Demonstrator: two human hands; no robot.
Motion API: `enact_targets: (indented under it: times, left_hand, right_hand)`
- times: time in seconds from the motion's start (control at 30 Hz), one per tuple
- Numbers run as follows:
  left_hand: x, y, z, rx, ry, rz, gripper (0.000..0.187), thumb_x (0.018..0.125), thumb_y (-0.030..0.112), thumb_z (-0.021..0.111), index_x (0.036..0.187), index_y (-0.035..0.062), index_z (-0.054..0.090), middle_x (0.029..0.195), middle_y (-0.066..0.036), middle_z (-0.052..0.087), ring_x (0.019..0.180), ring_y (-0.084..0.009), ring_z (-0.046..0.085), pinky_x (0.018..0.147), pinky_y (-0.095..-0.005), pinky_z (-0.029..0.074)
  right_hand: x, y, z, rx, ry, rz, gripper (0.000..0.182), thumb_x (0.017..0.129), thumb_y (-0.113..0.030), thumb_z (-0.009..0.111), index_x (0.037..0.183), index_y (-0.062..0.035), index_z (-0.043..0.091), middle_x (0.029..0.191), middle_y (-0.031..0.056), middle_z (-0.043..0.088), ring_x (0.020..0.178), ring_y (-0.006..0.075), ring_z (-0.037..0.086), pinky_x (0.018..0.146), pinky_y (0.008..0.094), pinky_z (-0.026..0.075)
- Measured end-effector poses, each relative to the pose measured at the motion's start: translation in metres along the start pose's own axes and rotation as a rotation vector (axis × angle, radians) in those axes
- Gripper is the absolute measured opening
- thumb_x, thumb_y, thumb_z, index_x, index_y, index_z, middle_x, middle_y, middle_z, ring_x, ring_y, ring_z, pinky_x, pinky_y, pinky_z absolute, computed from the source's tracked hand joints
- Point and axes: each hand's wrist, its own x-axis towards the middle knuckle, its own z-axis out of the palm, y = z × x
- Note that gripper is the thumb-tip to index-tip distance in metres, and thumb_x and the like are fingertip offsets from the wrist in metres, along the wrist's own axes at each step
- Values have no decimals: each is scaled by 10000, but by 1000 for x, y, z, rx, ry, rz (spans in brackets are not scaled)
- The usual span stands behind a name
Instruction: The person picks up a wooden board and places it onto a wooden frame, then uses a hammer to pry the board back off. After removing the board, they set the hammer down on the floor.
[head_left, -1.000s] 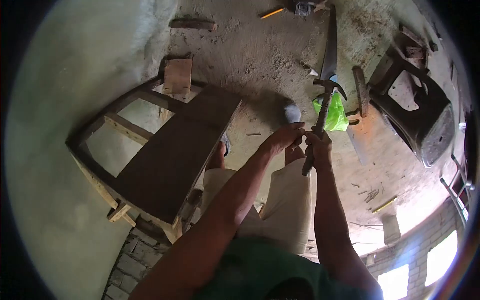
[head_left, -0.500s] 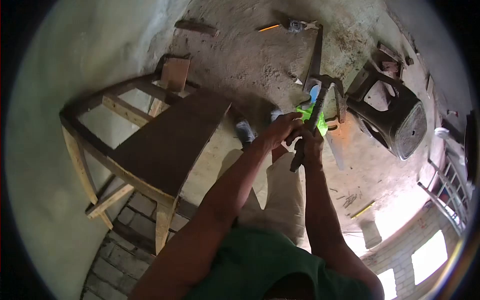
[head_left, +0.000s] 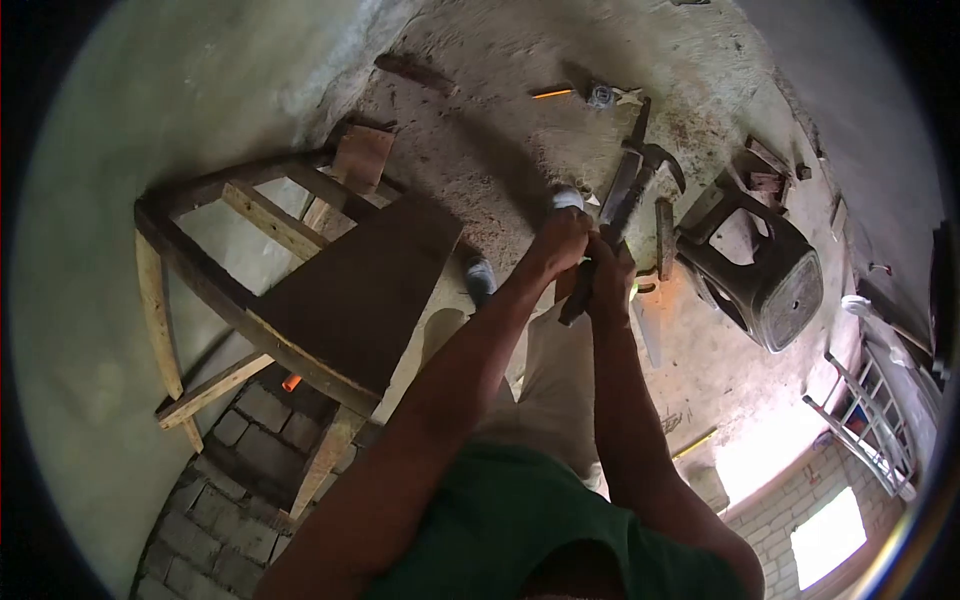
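My right hand [head_left: 610, 280] is wrapped around the handle of a claw hammer [head_left: 628, 198]. The hammer's head points away from me, and the handle's end sticks out below my fist. Right beside it, my left hand [head_left: 563, 243] is closed with its fingers bunched near the handle; what they pinch, if anything, is hidden. Beyond the hands a long dark blade [head_left: 642, 122] lies on the floor, partly behind the hammer. A saw blade [head_left: 649, 332] shows to the right of my right wrist.
A wooden frame with a dark panel [head_left: 350, 290] stands at left. An overturned plastic stool [head_left: 790, 300] lies at right. A pencil [head_left: 552, 94], a tape measure [head_left: 600, 96] and a wood offcut [head_left: 415, 74] are on the floor. A metal ladder [head_left: 870, 420] is at far right.
The view has shifted and turned slightly. Both hands and the hammer now sit a little further left, and the bright green thing behind them is mostly covered.
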Motion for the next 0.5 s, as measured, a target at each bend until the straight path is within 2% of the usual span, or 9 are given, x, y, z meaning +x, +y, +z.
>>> enact_targets:
  times: [0.03, 0.07, 0.1, 0.13, 0.2, 0.23, 0.4, 0.47, 0.5]
  left_hand:
    - [10, -5, -5, -50, 30, -24, 208, 760, 173, 622, 899, 19, 633, 833, -186, 624, 758, -332, 623, 710, -437, 509]
    - [23, -10, -13, -49, 41, -38, 208, 760, 173, 622, 899, 19, 633, 833, -186, 624, 758, -332, 623, 710, -437, 509]
    - [36, -17, -23, -272, 62, -139, 186, 778, 167, 622, 897, 24, 627, 813, -151, 614, 718, -284, 598, 678, -399, 498]
    - [43, -20, -34, -495, 76, -246, 164, 796, 160, 622, 895, 28, 621, 793, -115, 604, 678, -236, 572, 647, -361, 488]
    - [51, -31, -50, -947, 90, -467, 124, 833, 147, 621, 891, 37, 609, 754, -45, 584, 599, -140, 520, 585, -285, 466]
    - [56, -38, -57, -996, 21, -375, 131, 857, 142, 614, 918, 27, 606, 753, -6, 559, 615, -87, 495, 577, -249, 442]
    - [83, -64, -44, -1029, 172, -433, 258, 828, 139, 648, 1034, -12, 617, 834, -32, 626, 665, -92, 564, 578, -244, 453]
    - [97, -86, -31, -1140, 344, -396, 265, 824, 142, 658, 1034, -16, 626, 847, -32, 640, 685, -85, 577, 579, -234, 455]
    - [103, -99, -25, -1181, 389, -393, 252, 825, 138, 655, 1022, -18, 632, 818, -23, 629, 664, -80, 559, 566, -228, 448]
  right_hand:
    - [8, -11, 10, -47, 23, 39, 158, 822, -133, 646, 940, -40, 598, 778, 5, 571, 703, 98, 548, 610, 247, 440]
    - [23, -19, 20, -96, 35, 70, 165, 820, -140, 652, 932, -36, 592, 784, 4, 566, 734, 98, 547, 640, 250, 444]
    - [49, -9, 19, -184, 51, 9, 197, 811, -155, 651, 946, -17, 612, 757, 4, 570, 692, 96, 540, 616, 263, 447]
    - [76, 1, 17, -185, 45, 32, 197, 811, -155, 651, 946, -17, 612, 757, 4, 570, 692, 96, 540, 616, 263, 447]
    - [126, 20, 11, -417, 39, 2, 279, 764, -166, 711, 962, 11, 627, 820, 46, 617, 675, 121, 543, 608, 285, 447]
    - [140, 19, 20, -417, 28, -56, 267, 760, -176, 717, 913, 22, 624, 811, 43, 620, 676, 128, 538, 611, 295, 447]
    - [172, 23, 63, -366, 24, -13, 211, 765, -164, 703, 853, 0, 603, 722, 27, 593, 651, 128, 539, 594, 295, 441]
    - [182, 31, 76, -245, 17, 224, 176, 777, -156, 686, 842, -16, 600, 692, 20, 567, 609, 128, 528, 552, 283, 430]
    - [190, 52, 75, -238, 8, 205, 146, 792, -148, 663, 830, -24, 595, 684, 25, 563, 574, 125, 512, 514, 267, 417]
